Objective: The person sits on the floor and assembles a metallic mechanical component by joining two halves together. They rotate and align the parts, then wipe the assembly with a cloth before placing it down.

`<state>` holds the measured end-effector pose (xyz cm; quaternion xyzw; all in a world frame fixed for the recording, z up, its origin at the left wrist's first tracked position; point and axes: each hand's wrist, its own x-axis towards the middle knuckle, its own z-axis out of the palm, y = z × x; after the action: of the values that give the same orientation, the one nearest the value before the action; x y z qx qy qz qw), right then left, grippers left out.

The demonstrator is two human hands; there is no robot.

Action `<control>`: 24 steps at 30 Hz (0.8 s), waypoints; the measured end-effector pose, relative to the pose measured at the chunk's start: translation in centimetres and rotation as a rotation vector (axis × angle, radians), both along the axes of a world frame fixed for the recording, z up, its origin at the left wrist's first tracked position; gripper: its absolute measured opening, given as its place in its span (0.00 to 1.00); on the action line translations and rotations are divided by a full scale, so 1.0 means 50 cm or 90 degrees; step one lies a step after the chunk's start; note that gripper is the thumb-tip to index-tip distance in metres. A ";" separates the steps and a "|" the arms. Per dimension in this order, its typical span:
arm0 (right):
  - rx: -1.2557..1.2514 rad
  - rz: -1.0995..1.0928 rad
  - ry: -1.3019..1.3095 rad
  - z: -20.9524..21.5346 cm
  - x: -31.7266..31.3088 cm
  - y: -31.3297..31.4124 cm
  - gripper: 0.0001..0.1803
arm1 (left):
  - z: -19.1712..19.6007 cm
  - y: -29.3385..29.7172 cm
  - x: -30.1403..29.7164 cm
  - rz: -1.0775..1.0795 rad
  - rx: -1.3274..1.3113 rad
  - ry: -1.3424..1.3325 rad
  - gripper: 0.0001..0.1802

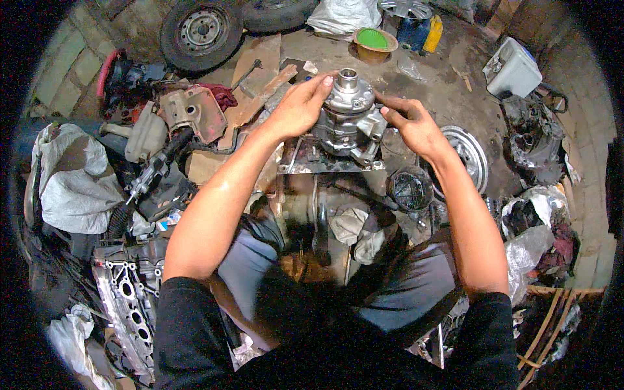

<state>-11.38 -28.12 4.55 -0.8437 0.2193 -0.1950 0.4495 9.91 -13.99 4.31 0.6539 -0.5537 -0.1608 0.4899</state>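
Two bare forearms (224, 185) reached up and inward in my head view, elbows bent. The left hand (299, 107) curved against the upper left side of a silver, stepped, roughly cylindrical metal assembly (344, 117), its thumb laid along the near side. The right hand (416, 123) held its index finger out toward the assembly's right side, thumb just below, the other fingers curled inward.

The left fingers were mostly hidden from me, so I could not tell how firmly that hand gripped; nor could I tell whether the right was pinching anything. Below, deep shadow blurred the space between the knees.

The assembly stood upright between the hands on a flat, grimy grey metal plate (292, 162). I saw a short shiny tube on top, a rounded collar beneath, and lugs jutting out low on the right.
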 end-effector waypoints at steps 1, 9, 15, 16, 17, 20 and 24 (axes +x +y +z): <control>0.000 -0.001 -0.001 0.002 0.002 0.008 0.22 | -0.008 -0.001 0.012 -0.007 -0.033 -0.073 0.26; -0.041 0.011 0.007 0.029 -0.005 0.051 0.21 | 0.018 0.022 -0.004 -0.121 -0.014 -0.169 0.27; -0.289 -0.088 -0.224 0.143 0.097 0.028 0.26 | 0.020 0.019 0.007 -0.138 -0.057 -0.193 0.38; -0.330 -0.080 -0.278 0.177 0.118 0.028 0.27 | 0.017 0.022 0.013 -0.129 -0.049 -0.199 0.40; -0.372 -0.074 -0.331 0.216 0.135 0.031 0.29 | 0.013 0.023 0.017 -0.122 -0.043 -0.205 0.43; -0.476 -0.158 -0.465 0.203 0.182 0.043 0.27 | 0.007 0.019 0.019 -0.118 -0.019 -0.215 0.49; -0.224 -0.231 -0.418 0.054 0.212 0.074 0.31 | 0.000 0.016 0.028 -0.139 -0.016 -0.215 0.52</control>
<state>-0.75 -24.41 7.26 -0.7483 0.1724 -0.5646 0.3026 11.32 -13.16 4.33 0.6011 -0.6977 -0.0941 0.3781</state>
